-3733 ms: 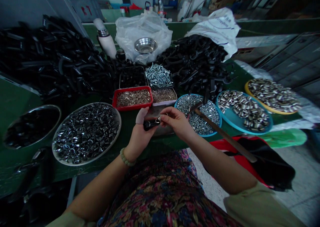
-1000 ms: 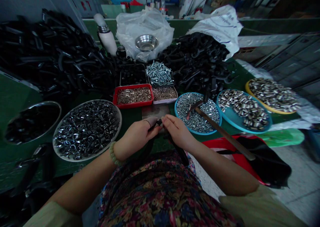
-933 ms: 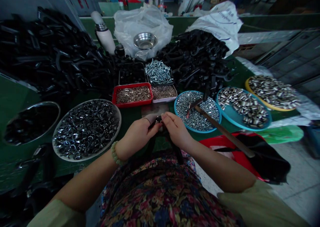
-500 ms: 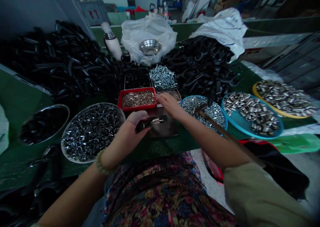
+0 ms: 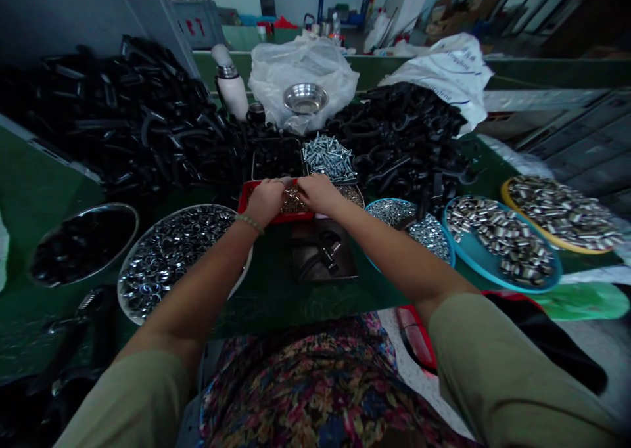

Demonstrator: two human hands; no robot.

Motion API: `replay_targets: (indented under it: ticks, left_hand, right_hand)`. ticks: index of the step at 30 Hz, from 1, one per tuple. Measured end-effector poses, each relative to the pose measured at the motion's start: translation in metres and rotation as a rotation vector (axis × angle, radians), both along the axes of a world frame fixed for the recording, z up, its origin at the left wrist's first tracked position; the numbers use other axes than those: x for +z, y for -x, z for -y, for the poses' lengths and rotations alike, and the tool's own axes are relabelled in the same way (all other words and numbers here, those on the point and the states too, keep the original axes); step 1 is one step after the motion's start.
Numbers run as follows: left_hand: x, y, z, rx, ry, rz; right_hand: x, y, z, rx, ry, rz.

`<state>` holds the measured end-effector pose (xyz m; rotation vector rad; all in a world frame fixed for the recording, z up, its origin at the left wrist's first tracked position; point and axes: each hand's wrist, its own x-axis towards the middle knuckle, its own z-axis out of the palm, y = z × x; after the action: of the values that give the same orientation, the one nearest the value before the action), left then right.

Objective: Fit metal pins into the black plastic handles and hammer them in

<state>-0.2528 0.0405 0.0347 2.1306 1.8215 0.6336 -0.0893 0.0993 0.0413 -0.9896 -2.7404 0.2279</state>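
Observation:
Both hands are at the red tray [image 5: 241, 205] of small copper-coloured metal pins [image 5: 294, 200]. My left hand [image 5: 267, 200] reaches over its left part, fingers bent and drawn together. Over its right edge is my right hand [image 5: 319, 195], fingers closed, tips close to the left hand's. What either hand pinches is too small to make out. Nearer me, a black clamp-like part with a bright metal piece [image 5: 329, 254] lies untouched on a dark flat metal block [image 5: 348, 264].
Behind the red tray is a tray of silver screws [image 5: 329, 157]. A round tray of black rings [image 5: 172, 257] stands left; blue basins [image 5: 503, 238] and a yellow basin [image 5: 566, 215] of metal pieces stand right. Black parts [image 5: 162, 119] are heaped behind. A hammer head [image 5: 405, 223] lies on the nearer blue basin.
My left hand has let go of the black part, now lying on the metal block, and moved forward to the red tray. My right hand has shifted left from the neighbouring tray.

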Motion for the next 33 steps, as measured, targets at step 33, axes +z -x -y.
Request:
replay_targets:
  ticks: [33]
  left_hand:
    - [-0.026, -0.062, 0.090, 0.111, 0.073, 0.703]
  right_hand:
    - [-0.047, -0.113, 0.090, -0.007, -0.041, 0.199]
